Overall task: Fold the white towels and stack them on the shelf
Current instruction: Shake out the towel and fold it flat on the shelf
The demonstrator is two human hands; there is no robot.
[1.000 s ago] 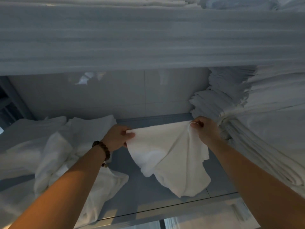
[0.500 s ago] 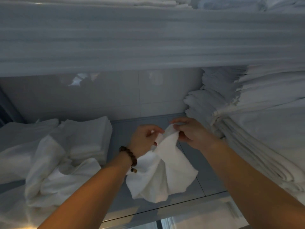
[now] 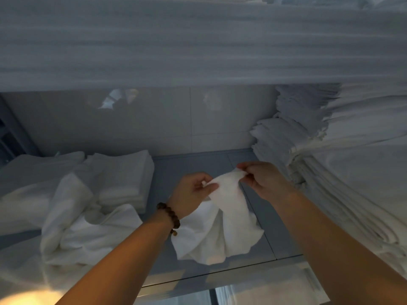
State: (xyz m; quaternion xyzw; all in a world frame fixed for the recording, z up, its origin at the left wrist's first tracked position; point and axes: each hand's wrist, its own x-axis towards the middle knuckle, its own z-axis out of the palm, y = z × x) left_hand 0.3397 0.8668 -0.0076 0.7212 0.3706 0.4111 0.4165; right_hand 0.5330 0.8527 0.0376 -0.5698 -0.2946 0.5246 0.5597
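Observation:
A small white towel (image 3: 226, 221) hangs over the grey shelf (image 3: 259, 243), bunched and doubled over. My left hand (image 3: 191, 192), with a bead bracelet on the wrist, pinches its upper edge on the left. My right hand (image 3: 264, 181) pinches the same edge just to the right, the two hands close together. The towel's lower part drapes down to the shelf surface. A neat stack of folded white towels (image 3: 123, 179) sits on the shelf at the left.
A loose heap of unfolded white towels (image 3: 72, 227) lies at the front left. A tall pile of folded linen (image 3: 330, 164) fills the right side. An upper shelf with stacked linen (image 3: 198, 45) spans the top. Grey tiled wall (image 3: 154, 124) behind.
My hands have come together from wide apart, bringing the towel's two upper corners close and doubling it. The towel now hangs narrower and bunched.

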